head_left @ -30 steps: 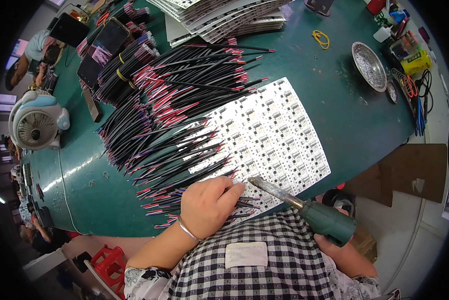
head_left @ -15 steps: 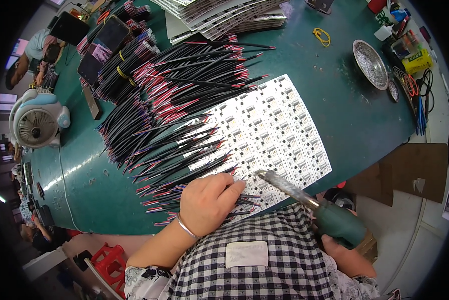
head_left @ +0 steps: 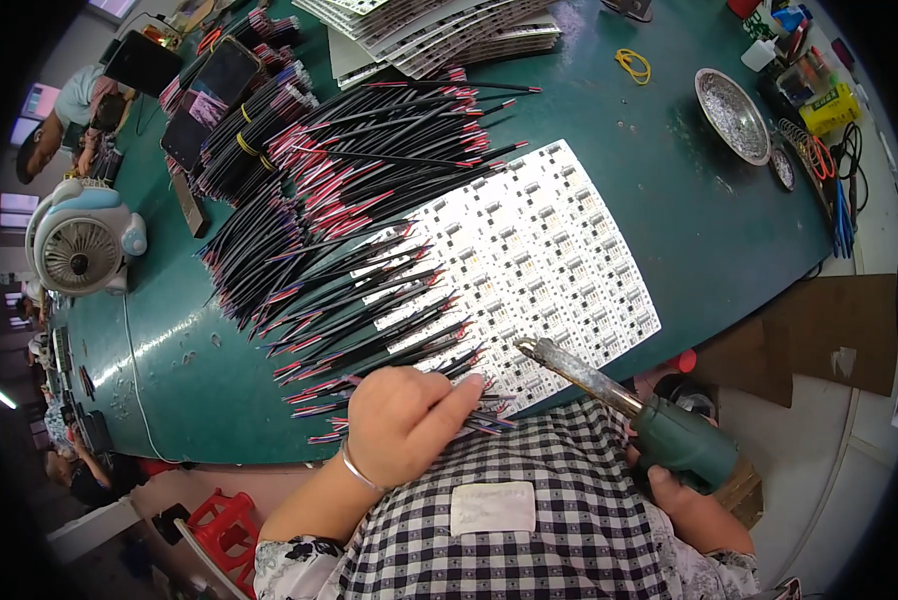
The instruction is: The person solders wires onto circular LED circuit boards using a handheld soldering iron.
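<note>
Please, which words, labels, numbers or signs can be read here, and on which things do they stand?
Wording is not copied out here, only located:
Pale apron patch: faint writing, too blurred to read.
Yellow container at right: dark printing, not copied.
White circuit-board sheet: any markings are too small to read.

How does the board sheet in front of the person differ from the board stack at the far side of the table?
The front sheet is a single layer; the far stack has many layers.
Black wires lie over the front sheet's left part; none show on the far stack.
The front sheet is nearly all in view; the far stack is cut off by the picture's upper edge.
Both look whitish with dark markings.
</note>
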Tool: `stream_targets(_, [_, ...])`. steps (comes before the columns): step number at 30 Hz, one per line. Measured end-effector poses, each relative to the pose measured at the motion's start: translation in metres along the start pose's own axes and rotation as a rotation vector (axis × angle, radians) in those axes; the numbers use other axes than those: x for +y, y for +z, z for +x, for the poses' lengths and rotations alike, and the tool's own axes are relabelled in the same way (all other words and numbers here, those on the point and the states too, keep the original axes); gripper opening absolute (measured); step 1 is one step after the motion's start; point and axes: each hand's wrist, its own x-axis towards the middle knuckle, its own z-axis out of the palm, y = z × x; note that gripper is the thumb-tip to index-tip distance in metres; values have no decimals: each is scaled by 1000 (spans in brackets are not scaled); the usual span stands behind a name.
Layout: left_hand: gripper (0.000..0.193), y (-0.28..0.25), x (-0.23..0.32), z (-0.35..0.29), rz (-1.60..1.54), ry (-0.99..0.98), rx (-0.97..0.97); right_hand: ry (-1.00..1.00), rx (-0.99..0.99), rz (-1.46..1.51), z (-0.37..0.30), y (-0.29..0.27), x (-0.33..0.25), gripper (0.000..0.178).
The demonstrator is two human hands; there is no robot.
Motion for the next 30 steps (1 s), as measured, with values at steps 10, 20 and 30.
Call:
stream_targets(10, [35,13,10,-4,119,-68,-178,-131,-99,-192,2,-7,-5,25])
stream_targets(20, [49,13,18,1,110,-221,-251,-167,-109,-116,17,-3,-7,26])
stream_targets(30, [46,5,16,11,-73,-340,-343,-157,-103,-169,11,-3,-6,26])
